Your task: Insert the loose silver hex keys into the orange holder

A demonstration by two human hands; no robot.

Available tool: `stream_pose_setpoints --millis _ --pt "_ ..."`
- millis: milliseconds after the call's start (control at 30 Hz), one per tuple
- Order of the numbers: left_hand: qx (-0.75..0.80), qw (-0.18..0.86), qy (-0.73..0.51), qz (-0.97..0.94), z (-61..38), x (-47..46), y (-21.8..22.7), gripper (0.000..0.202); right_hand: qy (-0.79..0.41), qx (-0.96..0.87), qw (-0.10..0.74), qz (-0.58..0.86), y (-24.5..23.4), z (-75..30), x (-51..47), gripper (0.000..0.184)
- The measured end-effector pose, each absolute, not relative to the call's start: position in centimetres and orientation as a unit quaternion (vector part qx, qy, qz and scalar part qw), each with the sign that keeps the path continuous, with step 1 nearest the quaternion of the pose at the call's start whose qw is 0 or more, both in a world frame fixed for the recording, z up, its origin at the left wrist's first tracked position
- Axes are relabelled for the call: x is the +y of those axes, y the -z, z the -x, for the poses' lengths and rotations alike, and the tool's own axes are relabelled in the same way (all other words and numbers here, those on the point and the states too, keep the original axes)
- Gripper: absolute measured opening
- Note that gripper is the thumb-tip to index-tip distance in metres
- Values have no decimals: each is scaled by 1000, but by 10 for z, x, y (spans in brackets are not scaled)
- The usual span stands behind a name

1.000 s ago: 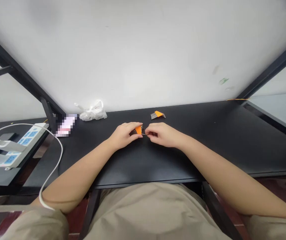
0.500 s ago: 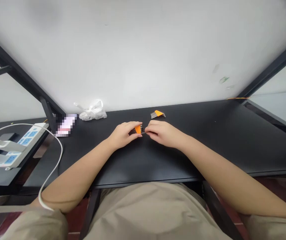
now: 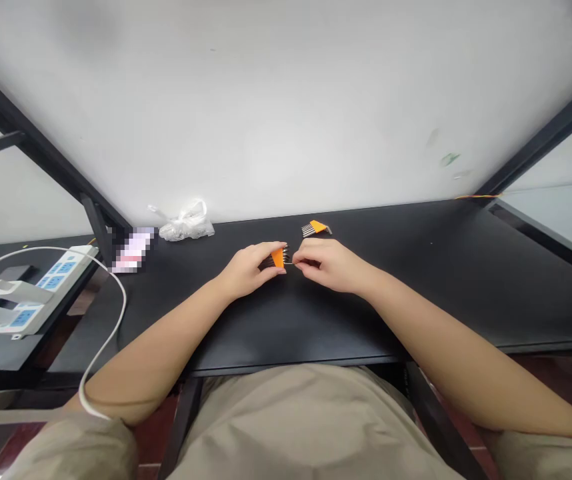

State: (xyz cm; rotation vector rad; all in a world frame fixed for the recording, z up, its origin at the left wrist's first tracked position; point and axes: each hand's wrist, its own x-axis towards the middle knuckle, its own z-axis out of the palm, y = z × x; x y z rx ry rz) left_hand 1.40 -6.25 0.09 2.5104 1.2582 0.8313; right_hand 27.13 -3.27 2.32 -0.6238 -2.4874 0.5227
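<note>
Since a second ago, the right hand (image 3: 335, 265) has shifted slightly toward the wall (image 3: 286, 120). Its fingers pinch a thin metal rod (image 3: 289, 263) at the edge of an orange holder (image 3: 278, 258). The left hand (image 3: 246, 272) grasps that holder between thumb and fingers, above the black worktop (image 3: 466, 280). A second orange holder (image 3: 319, 227) lies just behind the right hand; a white plastic bag (image 3: 187, 225) sits farther left.
</note>
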Motion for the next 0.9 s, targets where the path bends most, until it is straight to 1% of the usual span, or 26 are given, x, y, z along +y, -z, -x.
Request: stream_pose_setpoints --millis 167,300,433,567,633,733,800,900 --pt "424 96 -282 -855 -13 -62 -1 57 -191 -921 248 233 -21 -271 -32 17" --pt "426 73 -260 -863 -13 -63 -1 56 -171 -927 242 232 -18 -271 -32 19" --pt "443 43 -239 -863 -15 -64 1 59 -159 -923 258 237 -14 -265 -35 19" --pt "447 47 -241 -860 -18 -65 2 60 -216 -908 283 219 -12 -252 -43 16" --pt "445 59 -240 -861 -18 -65 2 60 -255 -895 297 214 -10 -248 -44 17" --pt "460 61 -253 -849 -16 -64 2 62 -305 -861 330 237 -5 -248 -39 18" --pt "469 62 -263 -841 -15 -63 2 63 -307 -849 345 257 -1 -250 -33 14" --pt "474 74 -265 -836 -13 -63 2 63 -287 -860 332 259 2 -251 -30 8"
